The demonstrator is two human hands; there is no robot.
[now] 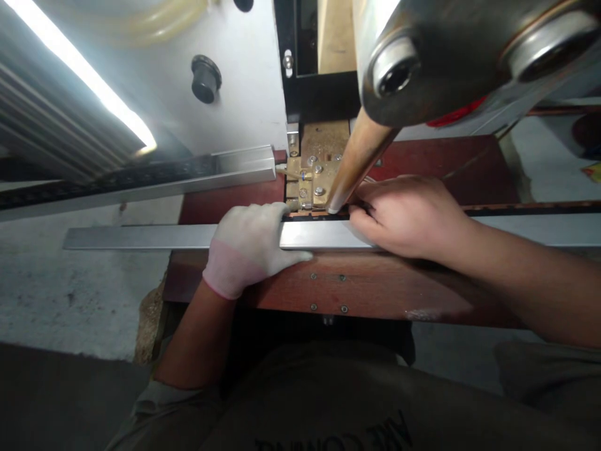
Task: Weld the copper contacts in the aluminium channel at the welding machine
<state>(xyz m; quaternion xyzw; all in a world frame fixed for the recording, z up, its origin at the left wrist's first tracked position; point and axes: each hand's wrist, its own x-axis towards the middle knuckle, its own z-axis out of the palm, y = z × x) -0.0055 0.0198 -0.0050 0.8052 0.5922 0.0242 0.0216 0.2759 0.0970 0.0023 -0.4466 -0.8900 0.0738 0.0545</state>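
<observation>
A long silver metal bar [319, 235] lies across the reddish-brown bench top [282, 285], running left to right. My left hand [246, 244], in a white glove with a pinkish cuff, wraps over the bar, thumb along its near side. Bare, my right hand [410, 216] is closed at the bar further right, its thumb and forefinger pressed near the far edge; what they pinch is hidden. Between my hands, a copper-coloured rod [361, 160] slants down with its tip at the bar's far edge. Just behind is a brass fixture block [312, 181] with several screws.
A large machine head [436, 56] with bolts hangs at upper right, above my right hand. Another metal channel [244, 166] lies at the back left, beside a white panel with a black knob [205, 79]. A bright lamp strip [89, 75] hangs upper left.
</observation>
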